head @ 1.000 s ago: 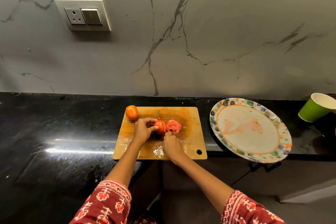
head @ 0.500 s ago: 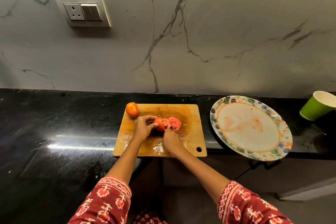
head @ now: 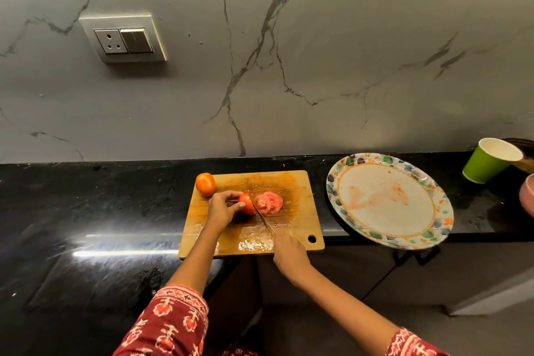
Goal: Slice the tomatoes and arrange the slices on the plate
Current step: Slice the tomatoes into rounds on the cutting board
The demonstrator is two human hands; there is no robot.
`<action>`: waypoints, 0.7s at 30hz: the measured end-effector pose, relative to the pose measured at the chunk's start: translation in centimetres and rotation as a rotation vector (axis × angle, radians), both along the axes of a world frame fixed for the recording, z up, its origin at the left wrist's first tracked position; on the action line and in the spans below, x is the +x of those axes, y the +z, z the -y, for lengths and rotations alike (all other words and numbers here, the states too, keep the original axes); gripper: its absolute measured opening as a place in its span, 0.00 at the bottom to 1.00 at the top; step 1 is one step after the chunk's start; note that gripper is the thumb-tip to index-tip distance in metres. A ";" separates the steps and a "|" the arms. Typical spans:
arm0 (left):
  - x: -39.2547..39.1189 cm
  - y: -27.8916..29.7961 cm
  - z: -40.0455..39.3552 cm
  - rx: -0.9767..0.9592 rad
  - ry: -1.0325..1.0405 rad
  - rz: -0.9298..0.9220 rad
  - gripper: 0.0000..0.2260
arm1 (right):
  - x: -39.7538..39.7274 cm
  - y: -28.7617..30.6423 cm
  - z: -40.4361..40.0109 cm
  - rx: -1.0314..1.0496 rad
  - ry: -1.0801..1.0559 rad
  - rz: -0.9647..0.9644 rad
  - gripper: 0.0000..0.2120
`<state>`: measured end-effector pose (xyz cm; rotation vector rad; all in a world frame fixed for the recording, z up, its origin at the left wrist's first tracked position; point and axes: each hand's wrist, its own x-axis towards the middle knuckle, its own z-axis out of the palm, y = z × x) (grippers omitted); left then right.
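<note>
The left hand [head: 224,208] pinches the half-cut tomato [head: 247,203] at the board's [head: 300,211] centre; cut slices [head: 268,203] lie touching it at 3 o'clock. The right hand [head: 289,251] – grip curled round the knife [head: 263,218] – holds the blade against the tomato. The plate [head: 388,201] sits on the table [head: 86,211] at 3 o'clock, and a whole tomato [head: 205,184] at the board's 10 o'clock corner.

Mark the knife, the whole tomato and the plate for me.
knife [head: 263,217]: head view, on the middle of the blade.
whole tomato [head: 205,184]: head view, on its top skin.
plate [head: 387,201]: head view, on its bare stained centre.

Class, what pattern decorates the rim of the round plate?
Multicoloured floral and fruit motifs on the round plate's rim, in the head view.
</note>
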<state>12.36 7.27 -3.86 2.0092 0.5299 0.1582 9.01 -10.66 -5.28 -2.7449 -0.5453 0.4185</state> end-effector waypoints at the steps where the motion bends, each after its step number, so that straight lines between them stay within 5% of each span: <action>1: 0.0 0.0 0.1 -0.003 0.000 0.002 0.14 | 0.3 0.2 0.0 0.020 -0.030 -0.024 0.17; 11: 0.0 0.2 0.1 -0.006 -0.004 -0.007 0.14 | 1.8 3.3 -1.9 0.301 -0.061 -0.058 0.14; 21: 0.4 0.0 -0.5 0.029 -0.048 0.029 0.13 | 1.3 3.8 -4.4 0.168 -0.165 -0.078 0.12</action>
